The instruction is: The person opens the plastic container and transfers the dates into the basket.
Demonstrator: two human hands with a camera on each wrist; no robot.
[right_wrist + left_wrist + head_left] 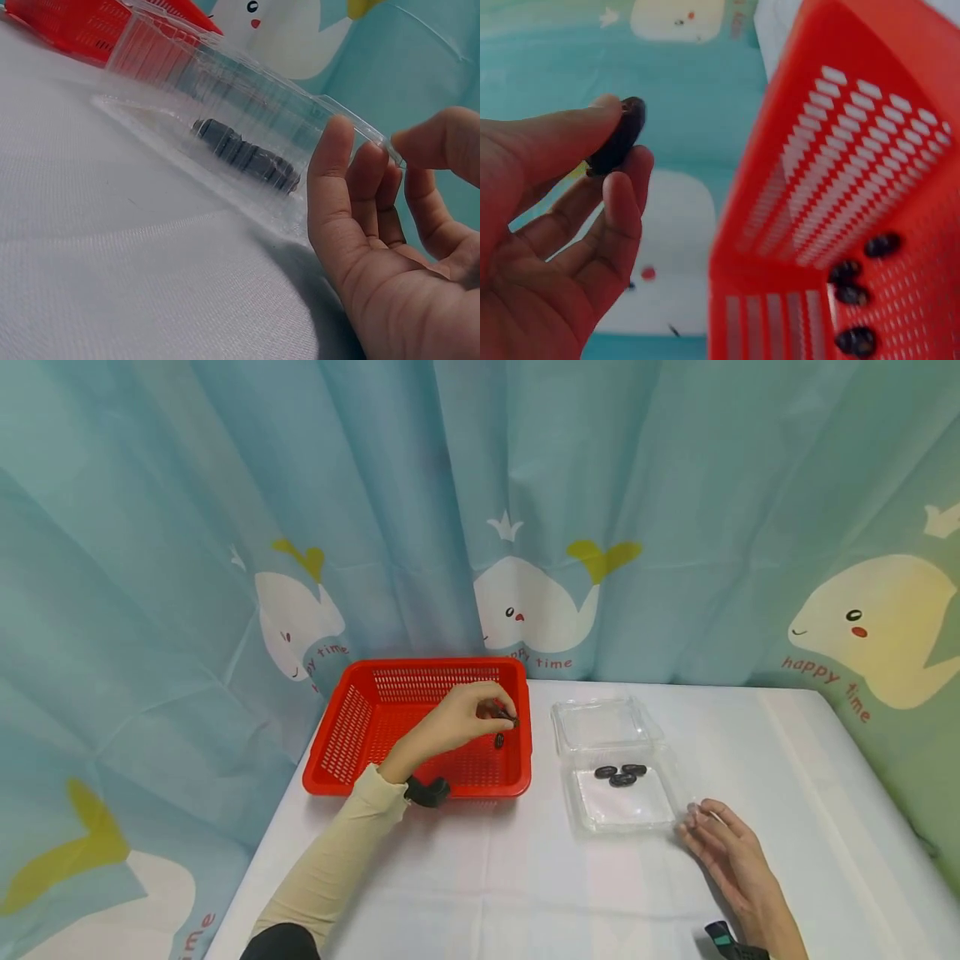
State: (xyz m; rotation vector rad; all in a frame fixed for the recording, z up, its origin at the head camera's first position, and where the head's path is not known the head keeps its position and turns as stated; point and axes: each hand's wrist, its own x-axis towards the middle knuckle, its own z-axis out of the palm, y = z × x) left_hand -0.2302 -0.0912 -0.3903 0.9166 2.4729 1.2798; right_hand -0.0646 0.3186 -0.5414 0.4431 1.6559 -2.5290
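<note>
My left hand point(450, 720) is over the right part of a red plastic basket point(442, 662). Between thumb and fingertips it pinches a dark, glossy oval fruit point(622, 135), raised above the basket's rim. Several similar dark fruits point(856, 341) lie on the basket floor in the left wrist view. To the right stands a clear plastic clamshell box point(626, 817) with its lid point(603, 725) folded back. Inside, 3 dark fruits point(622, 780) lie close together. My right hand point(733, 856) pinches the box's near right corner between thumb and fingers.
A white cloth point(570, 893) covers the table under the basket and box. Behind and at the sides hangs a blue-green curtain point(375, 510) printed with whales. The basket and box stand side by side with a narrow gap.
</note>
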